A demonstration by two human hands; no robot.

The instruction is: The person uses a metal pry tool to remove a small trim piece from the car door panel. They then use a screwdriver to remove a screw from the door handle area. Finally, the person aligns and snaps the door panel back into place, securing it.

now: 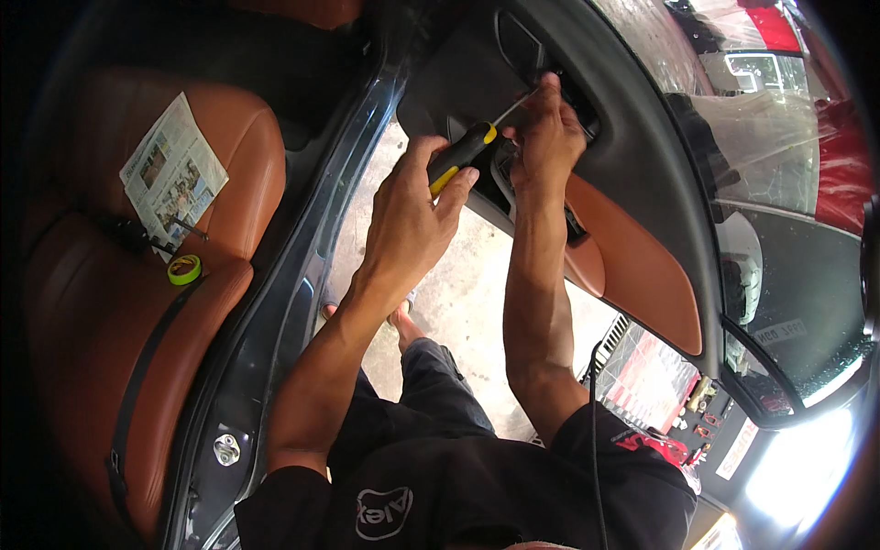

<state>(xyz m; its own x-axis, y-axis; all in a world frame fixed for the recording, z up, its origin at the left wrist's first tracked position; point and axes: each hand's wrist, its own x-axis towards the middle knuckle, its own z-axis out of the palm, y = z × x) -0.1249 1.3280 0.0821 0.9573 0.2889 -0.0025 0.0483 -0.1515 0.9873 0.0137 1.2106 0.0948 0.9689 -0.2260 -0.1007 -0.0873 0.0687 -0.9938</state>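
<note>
My left hand [417,206] is closed round the black and yellow handle of a screwdriver [463,158]. Its thin metal shaft slants up and to the right, toward the door's inner handle area. My right hand [547,137] is up at the black and brown car door panel [632,266], its fingers bent near the shaft's far end. The screwdriver's tip is hidden behind those fingers. Whether the right fingers pinch the shaft or part of the door trim cannot be made out.
To the left is a brown leather car seat [247,165] with a folded newspaper [174,174], a roll of green tape [184,269] and a dark thin tool [188,227] on it. The door sill [312,302] runs between seat and door. Tools [706,422] lie at the lower right.
</note>
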